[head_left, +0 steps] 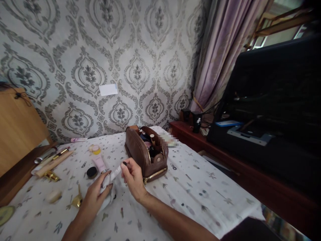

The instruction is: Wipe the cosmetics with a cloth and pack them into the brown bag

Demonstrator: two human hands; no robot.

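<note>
The grey damask-patterned wall (145, 50) bounds the far side of the work area. In front of it lies the white cloth with a leaf print (200, 187), which carries the items. The open brown leather bag with a gold zip (136, 150) rests on the cloth, just beyond the right hand (132, 177); small containers are visible in its mouth.

State of the hands: the left hand (96, 192) is closed around a crumpled grey-white material (107, 180), apparently soft. The right hand grasps one end of the small item described below between thumb and fingers. The pale pink squeeze tube (100, 164) lies just beyond the left hand.

Handling, as a judgement: the step in hand appears to be bringing the small item and the grey-white material together. Grip the end firmly, but without squeezing the body. Support the opposite end with the left fingers and apply light, even pressure. Work above the cloth, so that a slip ends on a soft surface.

Position and orientation: the slim white tube (116, 171) is between the two hands, near the front of the bag. Its long axis runs diagonally, from lower left at the left hand to upper right at the right fingertips. The black end (124, 163) points up and right, toward the bag. The opposite end is hidden at the grey-white material; its shape cannot be told.
</note>
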